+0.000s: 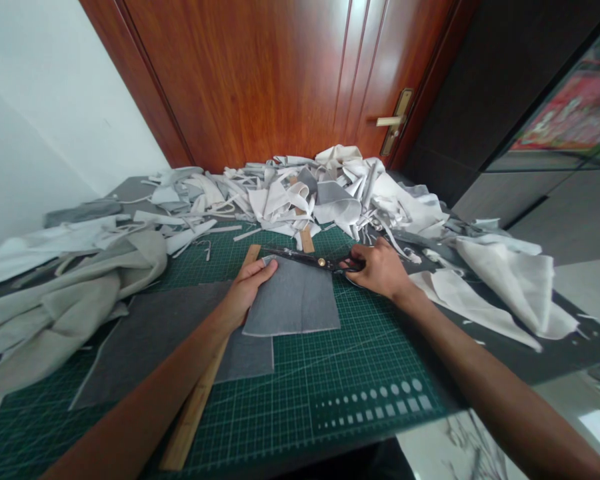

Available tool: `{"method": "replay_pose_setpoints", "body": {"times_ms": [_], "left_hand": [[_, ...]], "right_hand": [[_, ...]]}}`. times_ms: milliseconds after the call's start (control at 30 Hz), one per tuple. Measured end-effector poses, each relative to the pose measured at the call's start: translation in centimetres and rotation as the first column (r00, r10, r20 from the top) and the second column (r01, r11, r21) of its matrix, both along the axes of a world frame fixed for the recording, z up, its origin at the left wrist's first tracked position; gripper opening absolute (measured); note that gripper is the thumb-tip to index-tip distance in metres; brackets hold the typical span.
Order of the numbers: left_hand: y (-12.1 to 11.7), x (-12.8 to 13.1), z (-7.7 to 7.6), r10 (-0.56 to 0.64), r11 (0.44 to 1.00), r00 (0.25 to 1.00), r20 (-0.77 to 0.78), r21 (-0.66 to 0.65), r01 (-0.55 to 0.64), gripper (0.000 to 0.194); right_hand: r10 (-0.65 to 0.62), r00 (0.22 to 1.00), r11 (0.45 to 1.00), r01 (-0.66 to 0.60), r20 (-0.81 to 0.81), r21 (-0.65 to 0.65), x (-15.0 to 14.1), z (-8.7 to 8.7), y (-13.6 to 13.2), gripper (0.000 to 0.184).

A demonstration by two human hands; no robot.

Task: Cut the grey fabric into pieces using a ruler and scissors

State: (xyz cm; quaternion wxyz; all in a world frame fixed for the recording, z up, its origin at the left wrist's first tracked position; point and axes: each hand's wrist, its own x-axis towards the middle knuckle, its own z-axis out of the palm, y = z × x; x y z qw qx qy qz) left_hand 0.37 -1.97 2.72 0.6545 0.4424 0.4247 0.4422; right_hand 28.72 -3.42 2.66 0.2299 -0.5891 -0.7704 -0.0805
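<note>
I have the left hand (250, 287) pressed on a gray fabric piece (293, 300), holding it down on the green cutting mat (330, 360). The right hand (375, 269) is closed around the handles of black scissors (310, 260), whose blades lie along the fabric's top edge. A wooden ruler (195, 400) runs beneath the fabric, and a heap of pale scraps (305, 200) sits beyond.
</note>
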Motion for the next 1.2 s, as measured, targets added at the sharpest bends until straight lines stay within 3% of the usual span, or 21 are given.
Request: {"method": "replay_pose_setpoints", "body": {"times_ms": [200,433,667,833,1200], "left_hand": [[0.2,0.0,-0.3,0.038,0.999,0.999,-0.023,-0.033,-0.039,0.047],[0.8,0.1,-0.8,0.245,0.968,0.956,-0.163,-0.01,-0.25,0.043],[0.6,0.3,-0.4,0.188,0.982,0.982,-0.007,-0.037,-0.188,0.049],[0.7,0.2,-0.2,0.262,0.965,0.963,-0.061,0.026,-0.261,0.044],[0.9,0.2,-0.2,0.169,0.985,0.983,-0.074,-0.002,-0.17,0.036]], "right_hand": [[-0.055,0.996,0.998,0.054,-0.075,-0.02,0.3,0.1,0.2,0.024],[-0.046,0.999,0.998,0.045,-0.021,-0.033,0.3,-0.3,0.5,0.018],[0.017,0.999,0.998,-0.019,-0.036,-0.056,-0.5,-0.6,0.4,0.019],[0.054,0.995,0.997,-0.058,-0.08,-0.047,-1.1,-0.7,0.3,0.018],[0.073,0.992,0.997,-0.073,-0.104,-0.001,-2.2,-1.1,0.0,0.016]]}}
